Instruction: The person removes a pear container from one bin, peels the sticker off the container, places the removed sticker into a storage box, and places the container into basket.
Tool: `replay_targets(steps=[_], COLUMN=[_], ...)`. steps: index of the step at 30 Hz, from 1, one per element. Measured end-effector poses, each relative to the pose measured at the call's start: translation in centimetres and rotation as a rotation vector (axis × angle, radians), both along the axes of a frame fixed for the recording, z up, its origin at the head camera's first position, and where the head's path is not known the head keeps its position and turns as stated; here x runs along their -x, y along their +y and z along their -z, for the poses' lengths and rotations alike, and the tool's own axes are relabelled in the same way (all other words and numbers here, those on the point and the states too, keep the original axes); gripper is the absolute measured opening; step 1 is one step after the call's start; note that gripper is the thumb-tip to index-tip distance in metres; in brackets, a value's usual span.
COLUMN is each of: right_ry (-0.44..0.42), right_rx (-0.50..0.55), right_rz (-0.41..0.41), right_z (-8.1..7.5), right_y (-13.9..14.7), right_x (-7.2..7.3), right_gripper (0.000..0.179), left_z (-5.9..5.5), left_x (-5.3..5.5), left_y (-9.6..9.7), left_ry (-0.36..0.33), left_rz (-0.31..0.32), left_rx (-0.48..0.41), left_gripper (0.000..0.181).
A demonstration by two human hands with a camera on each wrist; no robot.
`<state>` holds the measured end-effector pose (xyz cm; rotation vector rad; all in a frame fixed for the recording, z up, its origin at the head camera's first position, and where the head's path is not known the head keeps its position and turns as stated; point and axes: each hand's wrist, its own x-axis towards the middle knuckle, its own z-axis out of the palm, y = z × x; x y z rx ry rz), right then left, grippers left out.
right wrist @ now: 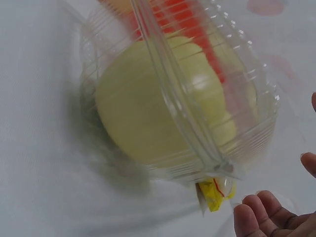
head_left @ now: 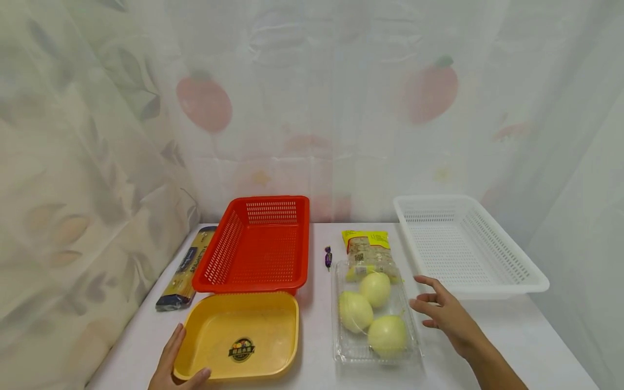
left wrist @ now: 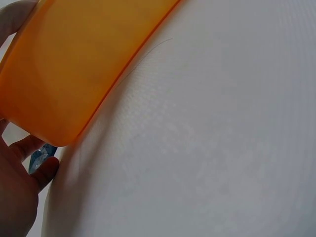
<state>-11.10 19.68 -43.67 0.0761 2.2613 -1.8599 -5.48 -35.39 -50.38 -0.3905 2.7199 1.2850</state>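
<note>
Toward the tabletop's (head_left: 317,346) left edge, my left hand (head_left: 164,372), fingers spread, touches a shallow yellow plastic tray (head_left: 209,352), probably light, stiff, rim-graspable. Nearer its right edge, my right hand (head_left: 444,313), fingers parted, hovers beside a clear plastic clamshell (head_left: 347,351), likely flimsy, its three round pale-green fruits (head_left: 387,336) heavy: support the base.

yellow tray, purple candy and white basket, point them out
Yellow tray (head_left: 214,327): head view, on its bare floor.
Purple candy (head_left: 328,258): head view, middle of its wrapper.
White basket (head_left: 443,252): head view, bare mesh floor.
</note>
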Motion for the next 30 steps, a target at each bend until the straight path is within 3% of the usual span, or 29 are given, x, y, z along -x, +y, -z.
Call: replay_targets(steps=[21,30], right_ry=[-0.043,-0.075], right_rx=[0.056,0.024], right_rz=[-0.078,-0.068], right_z=[1.9,1.8], right_y=[0.2,-0.4], right_x=[1.1,1.6], right_gripper=[0.071,0.071], left_z=[-0.1,0.0], left_x=[0.1,0.1], left_y=[0.1,0.0], left_ry=[-0.045,-0.003], left_rz=[-0.009,-0.006], left_rx=[0.009,-0.01], left_gripper=[0.128,0.123])
